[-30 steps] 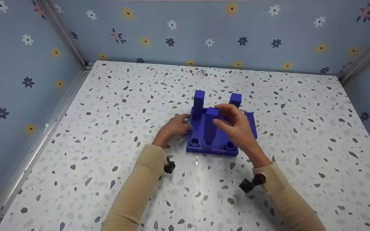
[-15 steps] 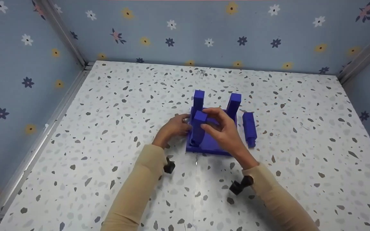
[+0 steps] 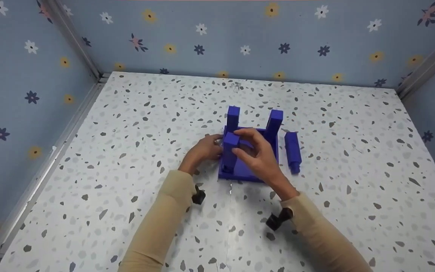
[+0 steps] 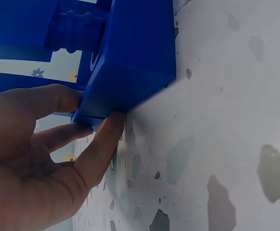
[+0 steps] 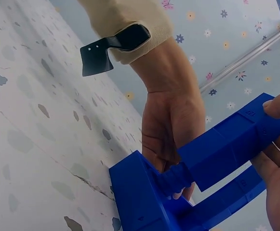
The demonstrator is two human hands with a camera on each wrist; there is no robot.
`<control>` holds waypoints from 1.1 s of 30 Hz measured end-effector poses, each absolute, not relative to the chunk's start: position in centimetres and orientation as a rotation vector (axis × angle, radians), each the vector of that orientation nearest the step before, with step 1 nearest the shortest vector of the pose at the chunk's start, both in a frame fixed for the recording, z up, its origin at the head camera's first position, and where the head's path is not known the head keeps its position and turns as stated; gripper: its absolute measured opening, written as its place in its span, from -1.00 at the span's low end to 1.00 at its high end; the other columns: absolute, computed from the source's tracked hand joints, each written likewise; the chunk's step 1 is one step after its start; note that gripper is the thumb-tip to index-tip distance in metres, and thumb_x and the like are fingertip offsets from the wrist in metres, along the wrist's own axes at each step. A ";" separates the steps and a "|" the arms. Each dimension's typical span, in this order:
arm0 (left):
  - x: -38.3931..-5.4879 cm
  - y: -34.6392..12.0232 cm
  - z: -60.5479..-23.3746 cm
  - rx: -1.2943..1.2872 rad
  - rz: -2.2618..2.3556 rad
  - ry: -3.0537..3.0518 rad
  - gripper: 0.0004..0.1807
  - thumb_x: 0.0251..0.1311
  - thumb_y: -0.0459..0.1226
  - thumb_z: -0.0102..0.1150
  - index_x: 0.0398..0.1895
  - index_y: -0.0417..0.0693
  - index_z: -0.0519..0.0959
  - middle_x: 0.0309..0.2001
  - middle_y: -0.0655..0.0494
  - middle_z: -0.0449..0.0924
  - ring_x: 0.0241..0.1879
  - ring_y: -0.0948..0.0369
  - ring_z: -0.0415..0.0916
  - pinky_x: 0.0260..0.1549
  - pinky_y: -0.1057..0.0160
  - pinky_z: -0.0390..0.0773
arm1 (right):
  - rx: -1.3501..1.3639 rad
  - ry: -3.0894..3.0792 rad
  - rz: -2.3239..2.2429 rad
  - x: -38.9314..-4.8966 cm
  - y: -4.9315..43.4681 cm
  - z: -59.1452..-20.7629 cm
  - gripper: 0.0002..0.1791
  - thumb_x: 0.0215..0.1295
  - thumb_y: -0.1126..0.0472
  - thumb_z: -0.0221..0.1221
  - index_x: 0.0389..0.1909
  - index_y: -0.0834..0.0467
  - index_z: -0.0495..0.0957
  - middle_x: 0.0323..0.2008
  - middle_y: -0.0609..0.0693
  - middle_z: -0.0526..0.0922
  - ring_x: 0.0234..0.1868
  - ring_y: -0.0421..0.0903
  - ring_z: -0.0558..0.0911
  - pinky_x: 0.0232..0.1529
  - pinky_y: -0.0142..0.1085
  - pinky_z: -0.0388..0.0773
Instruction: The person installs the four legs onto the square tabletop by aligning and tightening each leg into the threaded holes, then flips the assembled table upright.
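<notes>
A blue square base (image 3: pixel 244 172) with a raised rim lies on the table, like a small upturned table. My left hand (image 3: pixel 204 149) holds its left edge, fingertips at the side wall (image 4: pixel 130 72) in the left wrist view. With thumb and fingers, my right hand (image 3: pixel 257 156) pinches the upper end of a blue square leg (image 3: pixel 230 153). This leg stands nearly upright over the base's near left corner. Its ribbed, screw-like end (image 5: pixel 173 179) is at the corner socket, partly showing below the block. Two more legs, left (image 3: pixel 233 117) and right (image 3: pixel 274 122), stand at the far corners.
Another blue leg (image 3: pixel 293 149) lies on the speckled white table (image 3: pixel 353 181) right of the base, its narrow end toward me. Flowered blue panels (image 3: pixel 225 37) wall the table at the back and sides. A black camera mount (image 3: pixel 278 219) hangs from the right sleeve.
My right hand has carried the leg leftward and down, from above the base's middle to its near left corner. The lying leg came fully into view. My left hand has stayed put.
</notes>
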State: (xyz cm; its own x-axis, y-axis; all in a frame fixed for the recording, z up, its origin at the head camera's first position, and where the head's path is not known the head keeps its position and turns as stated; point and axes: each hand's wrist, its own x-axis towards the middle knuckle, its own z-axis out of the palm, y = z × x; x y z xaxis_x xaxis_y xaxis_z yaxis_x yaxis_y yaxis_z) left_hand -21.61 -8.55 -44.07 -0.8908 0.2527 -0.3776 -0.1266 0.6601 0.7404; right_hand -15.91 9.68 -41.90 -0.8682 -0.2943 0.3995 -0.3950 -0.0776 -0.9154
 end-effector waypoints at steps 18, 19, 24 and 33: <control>-21.4 -8.5 -43.8 0.077 1.126 2.402 -0.35 0.21 -0.16 0.10 0.40 0.00 0.28 0.24 -0.17 0.43 0.22 -0.01 0.38 0.25 0.04 0.33 | 0.875 -2.099 2.048 -16.1 9.7 -42.7 -0.56 0.17 0.46 0.23 0.10 0.33 0.43 0.06 0.16 0.50 0.11 -0.01 0.54 0.08 -0.20 0.56; -21.4 -8.6 -43.8 0.068 1.132 2.394 -0.35 0.21 -0.15 0.10 0.40 0.01 0.27 0.24 -0.16 0.44 0.21 -0.01 0.39 0.25 0.04 0.33 | 0.884 -2.105 2.042 -16.1 9.7 -42.7 -0.56 0.17 0.45 0.23 0.10 0.32 0.43 0.06 0.16 0.50 0.11 -0.01 0.53 0.08 -0.20 0.55; -21.4 -8.5 -43.8 0.088 1.110 2.418 -0.34 0.21 -0.13 0.10 0.40 -0.03 0.27 0.24 -0.17 0.44 0.24 -0.02 0.37 0.29 0.04 0.29 | 0.907 -2.107 2.041 -16.1 9.8 -42.9 -0.56 0.18 0.43 0.23 0.10 0.29 0.43 0.06 0.14 0.50 0.12 -0.01 0.53 0.12 -0.16 0.53; -21.5 -8.5 -43.9 0.090 1.075 2.447 -0.34 0.21 -0.13 0.09 0.40 -0.03 0.28 0.26 -0.15 0.42 0.26 -0.01 0.35 0.28 0.03 0.29 | 0.936 -2.103 1.909 -15.8 9.8 -43.0 -0.55 0.09 0.46 0.29 0.04 0.32 0.45 0.00 0.15 0.51 0.07 -0.01 0.56 0.08 -0.18 0.56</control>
State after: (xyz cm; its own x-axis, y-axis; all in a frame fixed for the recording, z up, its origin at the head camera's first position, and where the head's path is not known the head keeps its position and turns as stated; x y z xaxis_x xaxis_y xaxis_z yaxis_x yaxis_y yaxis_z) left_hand -21.49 -8.51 -43.86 -0.8906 0.2396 -0.3866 -0.1226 0.6922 0.7113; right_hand -15.78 9.82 -43.02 -0.7937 -0.3417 0.5033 -0.5340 -0.0052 -0.8455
